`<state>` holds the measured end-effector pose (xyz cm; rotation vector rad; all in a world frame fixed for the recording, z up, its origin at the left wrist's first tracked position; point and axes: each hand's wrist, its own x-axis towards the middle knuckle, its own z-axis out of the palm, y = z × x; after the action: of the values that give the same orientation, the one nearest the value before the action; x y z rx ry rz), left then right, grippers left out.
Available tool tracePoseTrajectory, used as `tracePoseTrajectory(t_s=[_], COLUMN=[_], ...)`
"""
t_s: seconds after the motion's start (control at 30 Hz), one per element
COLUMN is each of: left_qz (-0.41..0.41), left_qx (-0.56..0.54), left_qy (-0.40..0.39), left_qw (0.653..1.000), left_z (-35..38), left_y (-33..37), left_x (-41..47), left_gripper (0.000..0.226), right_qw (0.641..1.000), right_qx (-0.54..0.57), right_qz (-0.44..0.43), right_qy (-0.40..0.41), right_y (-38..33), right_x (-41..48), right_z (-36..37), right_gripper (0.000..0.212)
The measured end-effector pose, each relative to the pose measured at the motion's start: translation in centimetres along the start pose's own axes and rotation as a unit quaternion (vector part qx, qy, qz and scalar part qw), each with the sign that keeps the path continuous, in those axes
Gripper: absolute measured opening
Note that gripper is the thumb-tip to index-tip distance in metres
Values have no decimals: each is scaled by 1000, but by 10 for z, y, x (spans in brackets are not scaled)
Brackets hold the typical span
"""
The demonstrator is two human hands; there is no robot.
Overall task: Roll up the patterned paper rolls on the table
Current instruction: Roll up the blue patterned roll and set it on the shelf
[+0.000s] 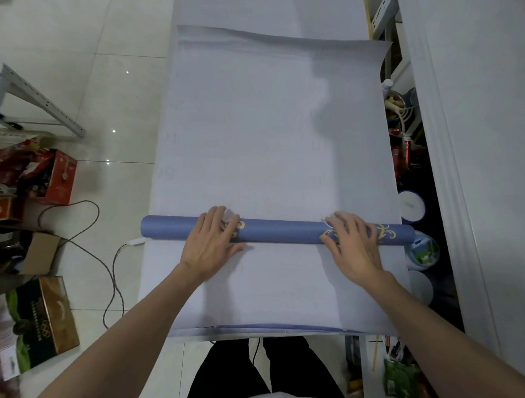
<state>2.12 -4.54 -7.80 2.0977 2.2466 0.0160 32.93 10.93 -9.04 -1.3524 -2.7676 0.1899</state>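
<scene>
A blue paper roll (282, 229) with gold swirl patterns lies crosswise on the table, partly wound. Its unrolled sheet (267, 123) stretches away from me, pale back side up, with its far edge slightly curled. My left hand (213, 241) rests flat on the roll left of centre, fingers spread over it. My right hand (352, 241) presses on the roll toward its right end, fingers over the gold pattern. Both palms lie on top of the roll rather than wrapped around it. Another pale sheet (274, 300) lies under my wrists at the near edge.
The long white table (265, 6) runs away from me. On the floor at left are red boxes (58, 177), a cardboard box (43, 316), a cable (107, 259) and a metal rack (37, 103). Cluttered containers (412, 207) fill the gap at right beside a white wall.
</scene>
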Motion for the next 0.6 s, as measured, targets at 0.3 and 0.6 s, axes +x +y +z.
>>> tracePoseTrajectory(t_s=[0.3, 0.6], left_qz=[26, -11], left_qx=[17, 17], left_qy=[-17, -23], left_qw=[999, 1000], left_z=[2, 3], left_y=[-2, 4], left_x=[6, 7], left_gripper=[32, 52], right_qw=[1000, 999], right_qx=[-10, -17], right_qz=[4, -5], right_qy=[10, -37], right_y=[1, -7], right_x=[7, 5], right_z=[-6, -2], right_gripper=[47, 58])
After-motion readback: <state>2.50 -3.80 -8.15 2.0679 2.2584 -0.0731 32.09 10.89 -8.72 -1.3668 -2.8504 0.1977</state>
